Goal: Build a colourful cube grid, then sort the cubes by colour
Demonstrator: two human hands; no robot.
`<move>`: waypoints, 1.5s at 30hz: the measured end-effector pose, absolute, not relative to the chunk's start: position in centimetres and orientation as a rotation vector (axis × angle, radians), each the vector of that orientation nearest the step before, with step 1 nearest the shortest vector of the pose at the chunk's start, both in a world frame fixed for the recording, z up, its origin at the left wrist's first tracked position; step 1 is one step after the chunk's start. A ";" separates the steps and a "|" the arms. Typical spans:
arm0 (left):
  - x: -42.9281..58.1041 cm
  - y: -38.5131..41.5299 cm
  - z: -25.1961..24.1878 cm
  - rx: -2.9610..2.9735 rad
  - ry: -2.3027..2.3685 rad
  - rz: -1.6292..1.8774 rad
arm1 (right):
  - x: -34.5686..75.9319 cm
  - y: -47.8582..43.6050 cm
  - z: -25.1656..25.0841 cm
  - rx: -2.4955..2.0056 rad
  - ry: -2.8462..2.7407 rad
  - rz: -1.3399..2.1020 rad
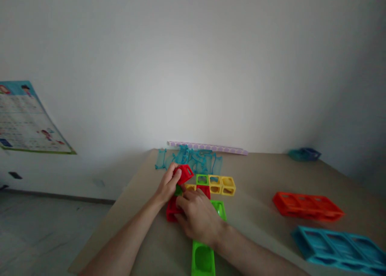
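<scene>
My left hand (169,185) is closed around a red hollow block (186,174), lifted and tilted above the table. My right hand (200,217) reaches in with curled fingers, and its thumb and forefinger grip the edge of another red block (171,211) just below. Around them lie a dark green block (178,190), partly hidden, and a row with a light green block (202,180) and yellow blocks (228,186). Bright green blocks (204,260) show beneath and in front of my right wrist. My right hand covers part of the cluster.
Translucent teal pieces (193,161) are heaped at the back beside a purple patterned strip (211,148) along the wall. An orange-red block row (307,206) and a blue block row (340,248) lie at the right. Teal and dark blue items (304,154) sit in the far right corner.
</scene>
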State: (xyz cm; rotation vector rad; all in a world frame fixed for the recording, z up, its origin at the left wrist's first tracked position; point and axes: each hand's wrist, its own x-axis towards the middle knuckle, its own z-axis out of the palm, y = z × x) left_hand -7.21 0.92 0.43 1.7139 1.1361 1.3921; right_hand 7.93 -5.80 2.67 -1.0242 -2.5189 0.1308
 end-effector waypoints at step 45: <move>-6.9 -1.1 1.7 2.382 0.793 1.544 | 13.9 -3.3 2.3 -0.972 -1.621 0.652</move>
